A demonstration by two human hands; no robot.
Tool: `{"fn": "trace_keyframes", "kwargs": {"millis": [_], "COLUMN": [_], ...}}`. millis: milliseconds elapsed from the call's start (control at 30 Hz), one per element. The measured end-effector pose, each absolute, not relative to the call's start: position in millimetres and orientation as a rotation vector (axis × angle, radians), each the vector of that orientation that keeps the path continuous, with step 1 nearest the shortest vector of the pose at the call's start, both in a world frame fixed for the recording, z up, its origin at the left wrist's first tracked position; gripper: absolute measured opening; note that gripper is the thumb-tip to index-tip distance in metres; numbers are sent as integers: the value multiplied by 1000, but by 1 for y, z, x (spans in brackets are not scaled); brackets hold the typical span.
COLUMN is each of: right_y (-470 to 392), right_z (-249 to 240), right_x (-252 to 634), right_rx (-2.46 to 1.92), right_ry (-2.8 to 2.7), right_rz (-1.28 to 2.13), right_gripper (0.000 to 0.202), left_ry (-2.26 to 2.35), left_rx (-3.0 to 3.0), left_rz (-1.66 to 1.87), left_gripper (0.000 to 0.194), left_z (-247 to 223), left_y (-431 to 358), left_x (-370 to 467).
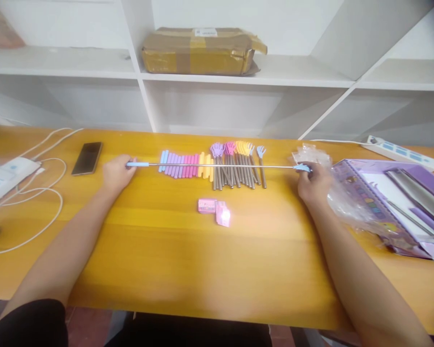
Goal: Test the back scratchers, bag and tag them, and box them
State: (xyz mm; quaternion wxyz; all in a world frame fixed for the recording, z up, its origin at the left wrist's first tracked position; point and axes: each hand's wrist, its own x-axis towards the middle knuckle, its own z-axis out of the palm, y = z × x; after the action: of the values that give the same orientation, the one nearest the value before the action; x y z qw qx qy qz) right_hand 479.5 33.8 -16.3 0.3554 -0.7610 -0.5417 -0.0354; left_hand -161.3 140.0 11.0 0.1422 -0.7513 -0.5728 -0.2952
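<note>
A telescopic back scratcher is drawn out long and level between both hands above the table. My left hand is closed on its light blue handle, and my right hand is closed at its light blue claw end. Behind the thin metal rod lies a row of loose handle grips in blue, purple, pink and yellow. Next to them are several metal rods with claw heads in purple, pink, yellow and blue. Nearer to me sit small pink packets or cards, one catching a bright glare.
A phone and white cables lie at the left. On the right are crumpled clear plastic, a purple open box and a power strip. Behind the table, a white shelf holds a taped cardboard box.
</note>
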Motion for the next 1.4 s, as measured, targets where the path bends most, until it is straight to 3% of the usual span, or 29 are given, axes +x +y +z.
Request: {"fn": "trace_keyframes", "kwargs": {"millis": [333, 567, 733, 933, 1400], "right_y": [33, 30, 15, -22, -15], "right_z": [-18, -12, -10, -16, -24], "right_x": [476, 479, 409, 286, 291], "right_rx": [-2010, -2010, -1968, -1534, -1373], "right_ry": [-1381, -1462, -1744, -2283, -2353], "right_rz": [16, -75, -63, -285, -464], "right_gripper": [26, 35, 36, 31, 30], "left_ry": [-1640, -1526, -1279, -919, -864], "left_rx": [-2292, -2376, -2606, -2736, -2846], "left_rz": [-860, -946, -1015, -1047, -981], "left_gripper": [36, 36, 40, 22, 29], "left_z": [14, 15, 9, -12, -10], "left_y": [136, 133, 100, 32, 47], "left_x": [-160, -163, -110, -28, -31]}}
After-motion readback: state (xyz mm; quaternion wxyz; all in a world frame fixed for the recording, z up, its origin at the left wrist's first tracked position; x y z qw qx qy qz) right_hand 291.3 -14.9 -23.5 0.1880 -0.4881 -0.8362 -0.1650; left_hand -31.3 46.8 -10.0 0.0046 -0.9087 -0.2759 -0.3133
